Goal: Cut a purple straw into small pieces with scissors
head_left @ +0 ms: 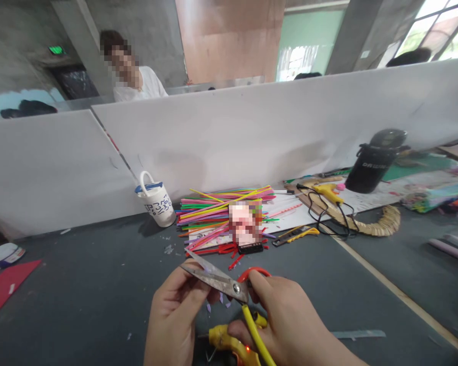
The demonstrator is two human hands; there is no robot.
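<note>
Your right hand (290, 317) has its grip closed through the scissors (218, 279), low over the surface (99, 295) — blades run straight to your left hand (175, 312), grip pinched together against the steel (on what, I can't tell). A careless snip could nick a fingertip — and the lit glue gun (227, 339) underneath could burn your wrist.

Scissors (222, 280): red handles, grey blades. Glue gun (223, 338): yellow. Sticks (213, 208): multicoloured. Mug (158, 203): white, dark-blue markings. Bench (80, 300): dark grey. Flask (374, 162): black. Sheet (3, 287): red.
</note>
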